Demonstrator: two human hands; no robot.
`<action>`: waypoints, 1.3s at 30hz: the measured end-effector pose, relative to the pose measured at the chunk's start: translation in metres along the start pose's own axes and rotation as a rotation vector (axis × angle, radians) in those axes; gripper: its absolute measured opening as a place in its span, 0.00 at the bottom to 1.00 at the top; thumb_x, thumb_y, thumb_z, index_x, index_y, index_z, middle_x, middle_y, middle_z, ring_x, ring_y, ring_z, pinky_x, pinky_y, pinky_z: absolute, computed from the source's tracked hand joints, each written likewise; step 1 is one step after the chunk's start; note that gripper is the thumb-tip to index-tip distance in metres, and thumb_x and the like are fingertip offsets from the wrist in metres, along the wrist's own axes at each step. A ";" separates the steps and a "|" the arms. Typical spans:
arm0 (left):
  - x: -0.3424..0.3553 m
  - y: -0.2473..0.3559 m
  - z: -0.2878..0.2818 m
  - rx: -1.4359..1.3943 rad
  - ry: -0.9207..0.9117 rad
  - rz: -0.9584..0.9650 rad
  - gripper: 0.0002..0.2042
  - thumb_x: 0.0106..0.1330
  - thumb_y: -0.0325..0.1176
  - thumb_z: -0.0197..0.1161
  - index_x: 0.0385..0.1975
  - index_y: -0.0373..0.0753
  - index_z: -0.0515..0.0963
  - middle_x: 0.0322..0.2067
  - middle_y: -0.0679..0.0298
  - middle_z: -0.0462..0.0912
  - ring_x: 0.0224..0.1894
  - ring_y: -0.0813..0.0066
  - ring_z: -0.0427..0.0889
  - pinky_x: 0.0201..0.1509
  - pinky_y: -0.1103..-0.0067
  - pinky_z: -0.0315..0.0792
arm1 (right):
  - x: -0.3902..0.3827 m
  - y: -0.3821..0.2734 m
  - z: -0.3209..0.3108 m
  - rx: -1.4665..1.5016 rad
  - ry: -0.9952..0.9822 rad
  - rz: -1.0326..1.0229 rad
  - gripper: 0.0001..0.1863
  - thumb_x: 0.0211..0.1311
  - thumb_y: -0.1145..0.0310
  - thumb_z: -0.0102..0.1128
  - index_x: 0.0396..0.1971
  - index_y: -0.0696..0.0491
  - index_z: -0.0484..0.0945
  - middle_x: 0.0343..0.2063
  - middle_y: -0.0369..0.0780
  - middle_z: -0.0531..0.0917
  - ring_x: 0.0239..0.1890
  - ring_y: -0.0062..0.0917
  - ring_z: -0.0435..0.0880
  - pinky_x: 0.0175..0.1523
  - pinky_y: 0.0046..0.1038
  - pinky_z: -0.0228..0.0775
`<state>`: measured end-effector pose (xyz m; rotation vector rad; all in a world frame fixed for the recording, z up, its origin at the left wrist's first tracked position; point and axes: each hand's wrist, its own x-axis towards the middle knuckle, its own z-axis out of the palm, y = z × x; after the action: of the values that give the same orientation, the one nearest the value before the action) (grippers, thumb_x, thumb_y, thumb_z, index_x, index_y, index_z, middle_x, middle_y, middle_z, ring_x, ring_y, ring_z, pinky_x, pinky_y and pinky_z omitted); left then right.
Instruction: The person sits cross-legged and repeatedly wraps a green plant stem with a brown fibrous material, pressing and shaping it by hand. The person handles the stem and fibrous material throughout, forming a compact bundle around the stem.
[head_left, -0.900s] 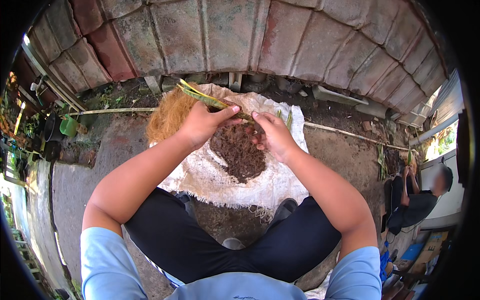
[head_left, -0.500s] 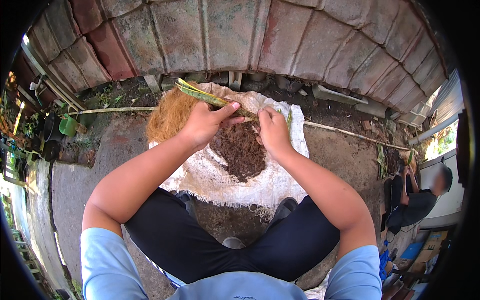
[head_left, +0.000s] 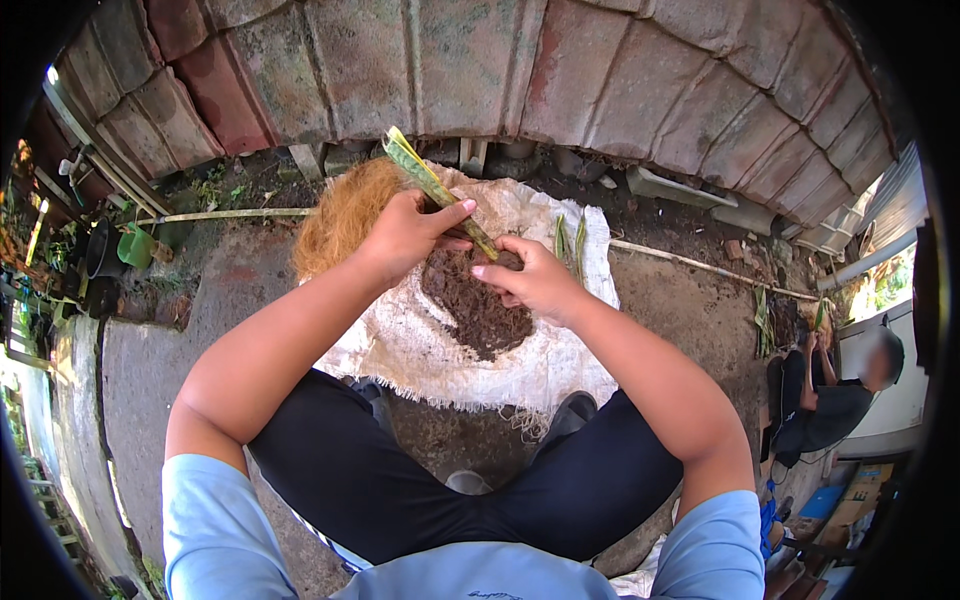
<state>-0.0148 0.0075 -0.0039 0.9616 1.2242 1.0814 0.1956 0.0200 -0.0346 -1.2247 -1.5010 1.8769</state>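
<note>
A snake plant cutting (head_left: 425, 178), its long leaves green with yellow edges, tilts up and to the left over the sack. My left hand (head_left: 405, 243) is closed round its middle, thumb pressed along the leaves. At the lower end my right hand (head_left: 540, 282) pinches the plant's base, where a dark clump of soil or roots shows between the fingers. Beneath both hands a heap of dark, crumbly soil (head_left: 490, 328) lies on a frayed white woven sack (head_left: 385, 350). Two loose green leaves (head_left: 580, 245) rest on the sack just beyond my right hand.
Brown fibre (head_left: 345, 215) is piled at the sack's far left. A thin pole (head_left: 235, 214) runs across the ground behind, below a sloping tiled roof (head_left: 460, 75). At left stands a green watering can (head_left: 135, 245). Far right, another person (head_left: 825, 405) sits holding a leaf.
The plant has swung more upright, its tips moving right and away from me. My right hand has turned and shifted slightly nearer at its base. The loose leaves on the sack show more now.
</note>
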 end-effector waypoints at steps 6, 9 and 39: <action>-0.005 -0.014 0.009 -0.093 -0.173 0.073 0.11 0.73 0.30 0.63 0.47 0.28 0.78 0.45 0.55 0.85 0.49 0.70 0.84 0.53 0.74 0.80 | 0.012 0.022 0.007 -0.161 0.105 -0.103 0.12 0.71 0.63 0.63 0.36 0.58 0.79 0.21 0.33 0.75 0.16 0.15 0.70 0.20 0.22 0.58; -0.001 -0.017 0.003 -0.041 -0.296 0.049 0.11 0.75 0.29 0.61 0.51 0.30 0.77 0.48 0.56 0.84 0.52 0.70 0.82 0.59 0.73 0.77 | 0.014 0.024 0.009 -0.158 0.092 -0.094 0.11 0.71 0.64 0.62 0.39 0.58 0.77 0.19 0.33 0.74 0.15 0.16 0.69 0.20 0.23 0.57; -0.020 -0.014 -0.040 0.137 -0.110 -0.055 0.15 0.74 0.37 0.63 0.53 0.33 0.78 0.48 0.59 0.84 0.53 0.71 0.82 0.59 0.72 0.77 | 0.108 0.297 -0.028 -1.216 0.106 -0.091 0.21 0.63 0.74 0.59 0.57 0.56 0.77 0.57 0.46 0.76 0.61 0.43 0.74 0.62 0.43 0.72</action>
<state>-0.0540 -0.0148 -0.0169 1.0712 1.2391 0.8985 0.2179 0.0262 -0.3509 -1.5834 -2.6662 0.6805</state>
